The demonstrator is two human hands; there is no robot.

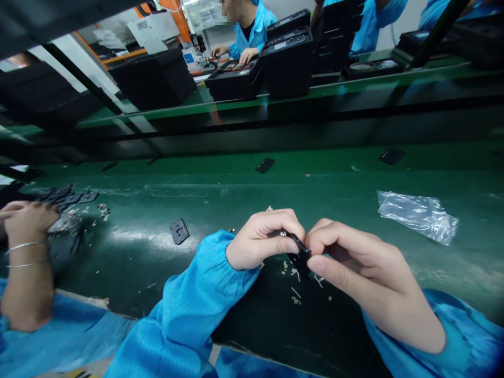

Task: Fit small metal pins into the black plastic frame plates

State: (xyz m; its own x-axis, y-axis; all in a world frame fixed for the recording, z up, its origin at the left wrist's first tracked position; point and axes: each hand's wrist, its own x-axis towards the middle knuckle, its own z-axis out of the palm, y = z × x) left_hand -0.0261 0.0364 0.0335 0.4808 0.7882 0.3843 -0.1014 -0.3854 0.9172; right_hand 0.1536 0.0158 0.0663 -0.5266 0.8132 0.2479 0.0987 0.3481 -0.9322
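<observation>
A small flat black plastic part (301,258) is held up on edge above the bench. My left hand (268,239) pinches it between thumb and fingers from the left. From the other side, the thumb and index finger of my right hand (354,257) close on its right edge. Whether a tiny piece sits between those right fingertips is hidden. Small beige scraps (295,300) lie scattered on the green bench (236,194) below both hands. Left of my sleeve rests another black plate with cut-outs (179,231).
A clear plastic bag (417,215) lies at right. Black parts (265,165) lie along the back. At left, a co-worker's hand (29,223) is near a pile of black parts (69,196). Beyond the raised shelf edge, black bins (285,63) stand before another person (252,31).
</observation>
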